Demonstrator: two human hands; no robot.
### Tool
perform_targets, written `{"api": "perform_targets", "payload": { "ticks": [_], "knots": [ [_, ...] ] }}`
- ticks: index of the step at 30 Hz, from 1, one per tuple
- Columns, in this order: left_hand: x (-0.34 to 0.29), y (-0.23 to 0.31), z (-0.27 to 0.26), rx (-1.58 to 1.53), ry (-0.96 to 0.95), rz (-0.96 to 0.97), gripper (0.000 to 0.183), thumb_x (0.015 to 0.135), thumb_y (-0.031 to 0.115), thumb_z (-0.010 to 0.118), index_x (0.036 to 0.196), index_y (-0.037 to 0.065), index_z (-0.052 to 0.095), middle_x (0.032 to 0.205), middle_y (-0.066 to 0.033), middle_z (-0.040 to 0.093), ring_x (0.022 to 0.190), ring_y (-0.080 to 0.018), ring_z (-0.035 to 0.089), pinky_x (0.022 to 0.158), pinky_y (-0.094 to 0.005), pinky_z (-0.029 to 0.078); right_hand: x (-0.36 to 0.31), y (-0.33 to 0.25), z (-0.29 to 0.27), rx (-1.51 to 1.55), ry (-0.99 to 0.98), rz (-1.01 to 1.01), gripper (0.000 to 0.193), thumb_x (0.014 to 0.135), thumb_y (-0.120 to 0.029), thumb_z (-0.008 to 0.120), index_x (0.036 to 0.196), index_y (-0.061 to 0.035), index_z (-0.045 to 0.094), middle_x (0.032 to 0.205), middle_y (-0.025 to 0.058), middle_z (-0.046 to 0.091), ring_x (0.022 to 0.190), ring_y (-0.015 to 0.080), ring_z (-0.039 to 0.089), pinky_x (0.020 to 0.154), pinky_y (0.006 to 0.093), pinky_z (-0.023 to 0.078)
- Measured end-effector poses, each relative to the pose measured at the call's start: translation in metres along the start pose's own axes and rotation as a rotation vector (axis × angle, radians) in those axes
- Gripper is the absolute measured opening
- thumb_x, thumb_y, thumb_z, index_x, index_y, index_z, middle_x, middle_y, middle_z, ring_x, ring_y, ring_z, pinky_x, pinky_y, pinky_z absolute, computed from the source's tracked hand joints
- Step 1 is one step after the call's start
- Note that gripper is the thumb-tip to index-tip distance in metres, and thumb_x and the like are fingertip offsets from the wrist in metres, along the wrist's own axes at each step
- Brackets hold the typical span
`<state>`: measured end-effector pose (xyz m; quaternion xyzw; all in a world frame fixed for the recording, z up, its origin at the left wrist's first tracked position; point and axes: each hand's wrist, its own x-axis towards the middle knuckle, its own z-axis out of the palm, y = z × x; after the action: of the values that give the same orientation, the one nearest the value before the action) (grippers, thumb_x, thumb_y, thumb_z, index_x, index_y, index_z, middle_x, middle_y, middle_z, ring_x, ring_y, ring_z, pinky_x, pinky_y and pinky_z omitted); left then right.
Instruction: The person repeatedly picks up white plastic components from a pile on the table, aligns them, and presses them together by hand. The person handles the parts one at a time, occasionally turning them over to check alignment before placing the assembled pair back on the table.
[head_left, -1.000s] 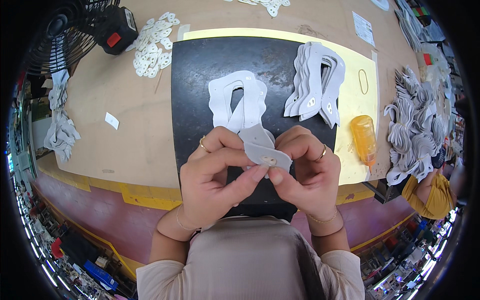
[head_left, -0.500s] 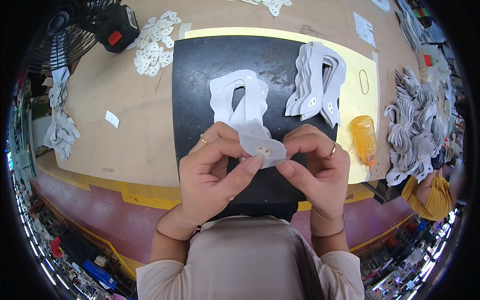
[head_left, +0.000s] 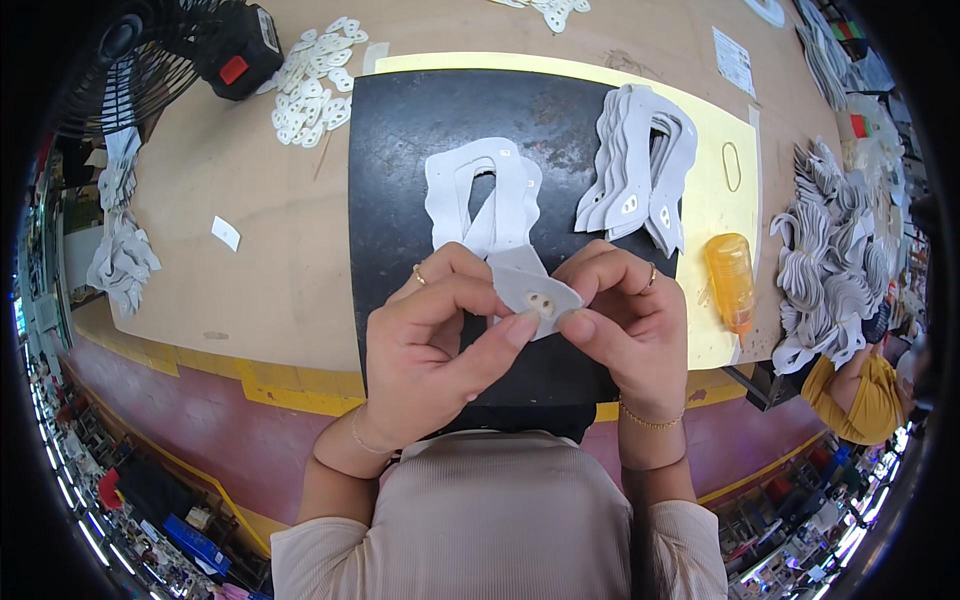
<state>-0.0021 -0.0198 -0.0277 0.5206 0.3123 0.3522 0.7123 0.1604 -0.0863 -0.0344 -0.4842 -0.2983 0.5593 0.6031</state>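
Between my two hands is the end of a light grey, wavy-edged fabric piece, bent up toward me. A small off-white patch with dark holes lies on that end. My left hand pinches the end at the patch's left, its thumb tip pressing against the patch's edge. My right hand grips the opposite edge between thumb and forefinger. Just beyond my fingers, more U-shaped grey fabric pieces lie overlapped on a black mat; my hands hide their near ends.
A stack of grey pieces with off-white patches stands right of centre. An orange squeeze bottle and a rubber band lie on yellow board. Loose patches and a fan are far left; bundled grey pieces lie right.
My right hand has shifted a little left and now holds the fabric's edge more closely. The patched end has turned slightly, and my left thumb stays on it.
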Motion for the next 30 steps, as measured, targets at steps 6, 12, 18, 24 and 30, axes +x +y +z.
{"api": "perform_targets", "payload": {
  "ticks": [6, 12, 18, 24, 30],
  "knots": [
    [-0.0003, 0.002, -0.0003, -0.018, -0.011, -0.021, 0.011, 0.08, -0.006, 0.067, 0.09, -0.003, 0.063, 0.091, -0.0068, 0.055, 0.086, -0.0127, 0.052, 0.078, -0.025, 0.041, -0.0008, -0.0003, 0.0005, 0.043, 0.001, 0.004, 0.012, 0.078, 0.001, 0.07, 0.087, -0.0014, 0.062, 0.083, 0.0015, 0.058, 0.079, 0.0086, 0.052, 0.074, 0.0226, 0.039],
    [-0.001, 0.0014, 0.0009, -0.008, -0.013, 0.007, 0.011, 0.08, -0.006, 0.067, 0.09, -0.003, 0.063, 0.092, -0.007, 0.055, 0.084, -0.0123, 0.052, 0.076, -0.0245, 0.041, -0.0034, -0.0009, 0.0013, -0.027, 0.002, -0.039, 0.013, 0.078, 0.002, 0.07, 0.088, 0.0002, 0.062, 0.084, 0.0035, 0.06, 0.079, 0.0089, 0.053, 0.072, 0.0226, 0.041],
    [0.0005, 0.0006, -0.0004, 0.077, -0.049, 0.07, 0.011, 0.08, -0.005, 0.067, 0.091, -0.003, 0.064, 0.093, -0.0073, 0.055, 0.082, -0.0118, 0.053, 0.074, -0.0239, 0.042, -0.0058, 0.0004, 0.0042, 0.002, 0.032, -0.045, 0.011, 0.08, 0.002, 0.069, 0.088, 0.0005, 0.062, 0.083, 0.0037, 0.06, 0.078, 0.0093, 0.053, 0.072, 0.0228, 0.041],
    [-0.0002, 0.0019, -0.0009, 0.125, -0.05, 0.066, 0.012, 0.08, -0.005, 0.067, 0.091, -0.003, 0.064, 0.093, -0.0072, 0.055, 0.08, -0.0114, 0.052, 0.074, -0.0234, 0.041, -0.0088, 0.0007, 0.0055, 0.0, 0.05, -0.015, 0.01, 0.08, 0.002, 0.068, 0.088, 0.0014, 0.061, 0.085, 0.0033, 0.061, 0.079, 0.0088, 0.054, 0.072, 0.0228, 0.042],
    [-0.0001, -0.0017, -0.0006, 0.107, -0.003, 0.064, 0.013, 0.079, -0.006, 0.068, 0.09, -0.003, 0.064, 0.092, -0.0072, 0.055, 0.079, -0.0109, 0.052, 0.073, -0.0229, 0.042, -0.0077, -0.0017, 0.0027, -0.029, 0.04, -0.027, 0.011, 0.079, 0.003, 0.067, 0.088, 0.0009, 0.061, 0.084, 0.0032, 0.061, 0.079, 0.0092, 0.055, 0.073, 0.0226, 0.043]
  ]
}}
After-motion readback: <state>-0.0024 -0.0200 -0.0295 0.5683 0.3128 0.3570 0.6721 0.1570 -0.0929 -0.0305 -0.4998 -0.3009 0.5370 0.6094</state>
